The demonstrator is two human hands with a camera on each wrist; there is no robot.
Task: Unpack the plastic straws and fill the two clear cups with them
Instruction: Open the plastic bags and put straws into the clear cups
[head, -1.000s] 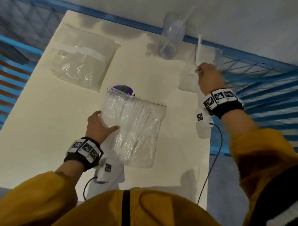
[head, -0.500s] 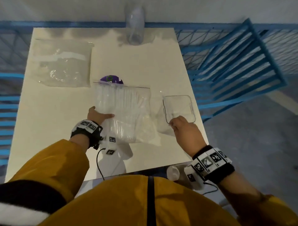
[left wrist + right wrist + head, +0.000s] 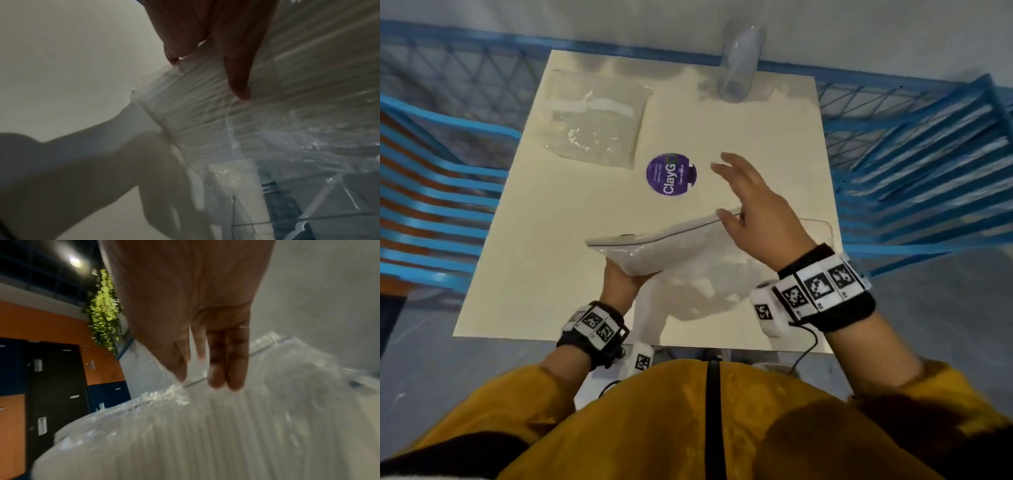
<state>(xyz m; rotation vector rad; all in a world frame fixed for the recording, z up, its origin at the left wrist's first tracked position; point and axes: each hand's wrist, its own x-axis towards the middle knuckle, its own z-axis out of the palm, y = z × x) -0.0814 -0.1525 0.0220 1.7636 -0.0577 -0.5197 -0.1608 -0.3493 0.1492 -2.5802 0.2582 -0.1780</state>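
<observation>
A clear zip bag of white straws [image 3: 681, 253] is lifted off the table, tilted, with its zip edge facing away from me. My left hand [image 3: 633, 274] grips its lower left corner from underneath; in the left wrist view the left hand [image 3: 207, 73] has its fingers lying along the bag [image 3: 287, 81]. My right hand [image 3: 736, 185] hovers open over the zip edge, thumb touching it; the right wrist view shows that hand [image 3: 209, 374] with straight fingers at the bag [image 3: 205, 434]. One clear cup [image 3: 739, 61] stands at the far edge. A second clear cup [image 3: 825, 228] sits mostly hidden behind my right wrist.
A flattened clear plastic bag [image 3: 595, 120] lies at the back left of the cream table [image 3: 534, 240]. A round purple sticker [image 3: 671, 174] is stuck mid-table. Blue metal railings [image 3: 928, 154] flank the table on both sides and behind.
My right hand let go of the near cup and moved left to the bag's zip edge. My left hand lifted and tilted the bag, uncovering the purple sticker.
</observation>
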